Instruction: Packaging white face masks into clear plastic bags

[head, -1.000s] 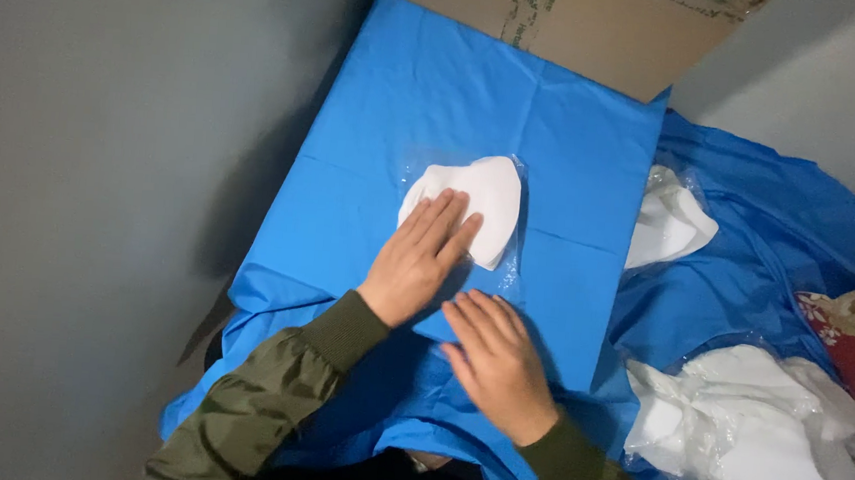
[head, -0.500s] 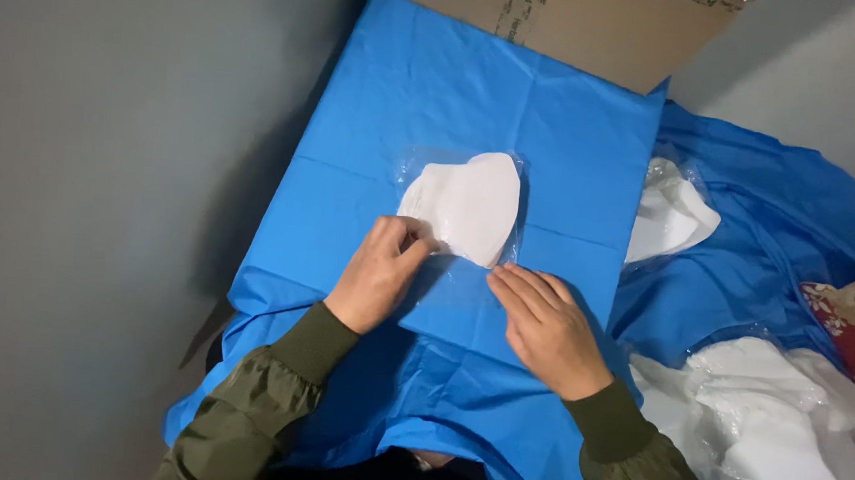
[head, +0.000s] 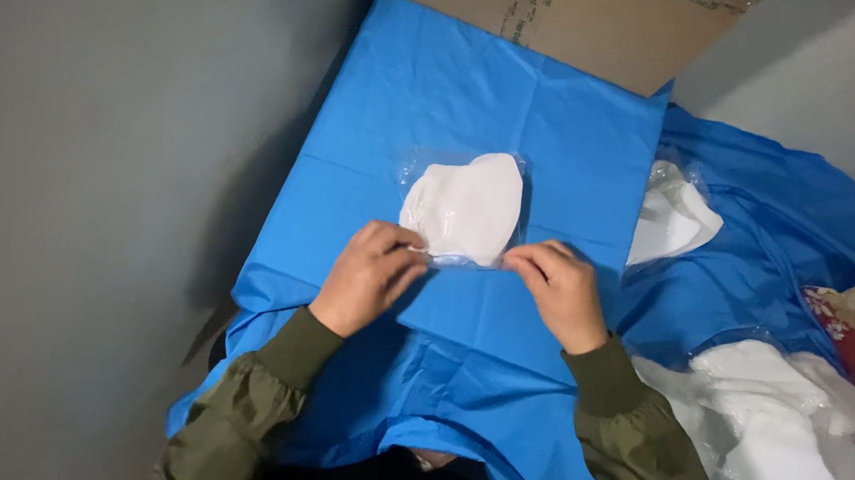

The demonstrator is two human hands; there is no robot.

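We've got the bagged white mask [head: 467, 208] mid-frame, just above both hands, long axis running up-frame; left hand [head: 370, 276] and right hand [head: 556, 291] each pinch its near edge, equally close.

Both forearms reach forward from the bottom of the view, each in an olive-green sleeve with a gathered cuff at the wrist. The left hand [head: 370, 274] lies knuckles up, its fingers curled inward and its thumb and fingertips pinched together toward the right. The right hand [head: 556, 289] mirrors it (back of the hand upward as well), fingers bent and pinched toward the left. The two hands sit level with each other, apart, wrists roughly straight.
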